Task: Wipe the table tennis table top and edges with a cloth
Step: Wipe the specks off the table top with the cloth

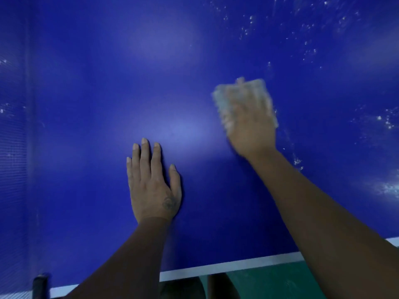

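Hands: the left hand (154, 186) and the right hand (251, 128) both lie on the blue table top (90, 108), well apart, with the left one nearer the person.
Left hand pose: it is palm-down and flat on the surface. The fingers are straight and close together, the thumb is set off to the right, and it holds nothing.
Left forearm: it rises from the bottom of the view and crosses the white edge line (226, 267) of the table.
Right arm: it reaches in from the lower right, stretched further over the table than the left.
Right hand pose: it lies back-up on top of the cloth (239, 93) and is blurred. Whether the fingers press flat or curl into the fabric cannot be told.
Cloth: it is pale and crumpled and rests on the table top under the right hand, showing past the fingertips and at both sides. It lies up and to the right of the left hand, apart from it.
White specks (306, 37): these are scattered on the surface beyond and to the right of the cloth.
Net (13, 169): this stands along the left side.
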